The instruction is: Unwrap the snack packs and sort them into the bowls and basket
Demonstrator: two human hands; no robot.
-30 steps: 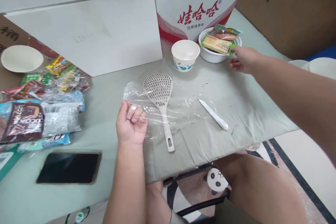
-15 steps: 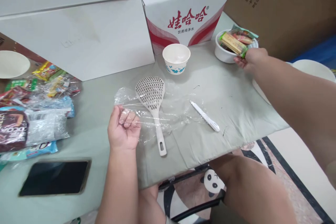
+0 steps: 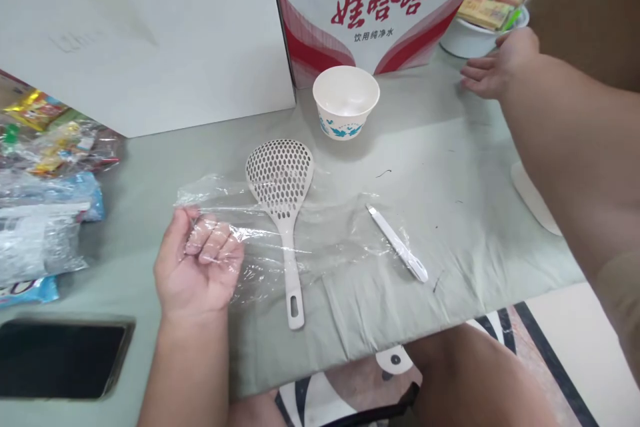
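My left hand [image 3: 203, 260] is closed in a pinch on the edge of a clear plastic bag [image 3: 330, 230], which stretches right across the cloth. On the bag, or partly under its film, lies a white slotted skimmer [image 3: 280, 177], its handle toward me; I cannot tell which. At the far right my right hand [image 3: 500, 67] has its fingers spread and holds nothing. Just beyond it stands a white bowl [image 3: 465, 40] heaped with wrapped snacks [image 3: 485, 11]. A slim white tool with a narrow metal tip [image 3: 397, 243] rests at the bag's right end.
A paper cup with blue print [image 3: 347, 103] stands before a white carton with red lettering [image 3: 380, 20]. Packaged snacks [image 3: 45, 213] pile up at the left, above a dark phone [image 3: 63, 357]. The table's front edge runs below the skimmer.
My right hand has let go of the snack pack at the bowl and its fingers have spread. My left hand still pinches the bag. The view has shifted and moved closer.
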